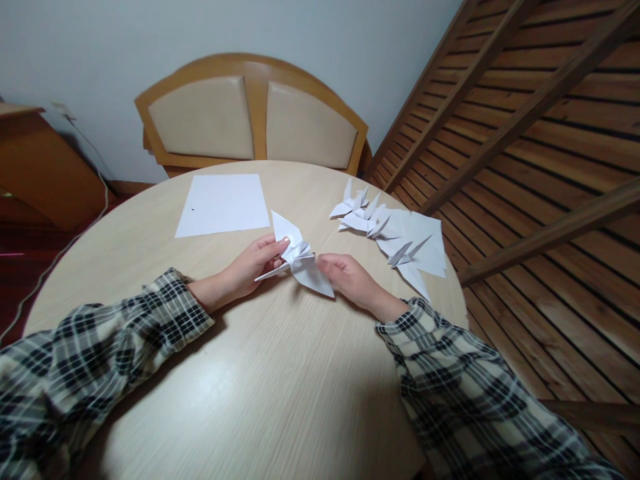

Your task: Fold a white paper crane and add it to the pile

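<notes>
A white folded paper crane is held just above the round wooden table, near its middle. My left hand pinches the crane's left side, thumb and fingers closed on a wing. On the other side my right hand grips the lower right wing with curled fingers. Both arms wear plaid sleeves.
A flat white paper sheet lies at the table's far left. Several finished paper cranes rest on white sheets at the far right edge. A padded wooden chair stands behind the table. Wooden slats slope along the right.
</notes>
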Action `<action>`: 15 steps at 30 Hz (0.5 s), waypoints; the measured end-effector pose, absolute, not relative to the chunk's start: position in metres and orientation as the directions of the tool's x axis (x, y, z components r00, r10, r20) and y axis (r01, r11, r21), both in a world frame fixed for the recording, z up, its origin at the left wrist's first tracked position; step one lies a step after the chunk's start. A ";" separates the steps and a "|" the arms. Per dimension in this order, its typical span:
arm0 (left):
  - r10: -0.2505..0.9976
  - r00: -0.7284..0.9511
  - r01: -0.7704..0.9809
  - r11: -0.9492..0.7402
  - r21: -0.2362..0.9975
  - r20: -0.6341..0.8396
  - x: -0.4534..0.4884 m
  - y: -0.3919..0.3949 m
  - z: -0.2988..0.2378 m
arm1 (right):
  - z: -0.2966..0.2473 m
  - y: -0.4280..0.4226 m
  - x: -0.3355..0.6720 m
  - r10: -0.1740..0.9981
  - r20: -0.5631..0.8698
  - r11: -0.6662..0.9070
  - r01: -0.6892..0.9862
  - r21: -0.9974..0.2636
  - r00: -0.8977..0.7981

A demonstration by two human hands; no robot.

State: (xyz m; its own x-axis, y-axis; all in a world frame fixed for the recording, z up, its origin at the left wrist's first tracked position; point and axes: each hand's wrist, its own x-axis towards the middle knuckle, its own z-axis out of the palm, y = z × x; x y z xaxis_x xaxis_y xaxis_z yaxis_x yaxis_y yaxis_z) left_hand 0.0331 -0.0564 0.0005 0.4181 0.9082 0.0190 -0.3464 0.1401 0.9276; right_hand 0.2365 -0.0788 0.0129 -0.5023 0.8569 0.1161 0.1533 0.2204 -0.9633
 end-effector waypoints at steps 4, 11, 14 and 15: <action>0.897 0.442 -0.283 0.124 0.951 0.015 0.033 -0.059 -0.003 | 0.011 -0.075 0.237 0.918 0.159 0.190 0.052 -0.980 -0.363; 0.869 0.494 -0.165 0.058 0.985 0.032 0.034 -0.061 -0.008 | 0.014 -0.075 0.235 0.902 0.266 0.313 0.089 -0.946 -0.340; 0.865 0.500 -0.142 0.033 0.989 0.043 0.035 -0.061 -0.006 | 0.016 -0.078 0.232 0.890 0.278 0.339 0.117 -0.933 -0.363; 0.864 0.502 -0.144 0.033 0.989 0.044 0.035 -0.062 -0.005 | 0.016 -0.079 0.231 0.896 0.260 0.316 0.106 -0.943 -0.360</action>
State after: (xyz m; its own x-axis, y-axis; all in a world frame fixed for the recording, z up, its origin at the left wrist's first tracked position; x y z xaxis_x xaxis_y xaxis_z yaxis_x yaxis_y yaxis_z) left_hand 0.0353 -0.0620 -0.0048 0.5024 0.8635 0.0437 -0.1436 0.0335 0.9891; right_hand 0.2309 -0.0786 0.0156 -0.3597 0.8962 0.2599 0.1064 0.3161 -0.9427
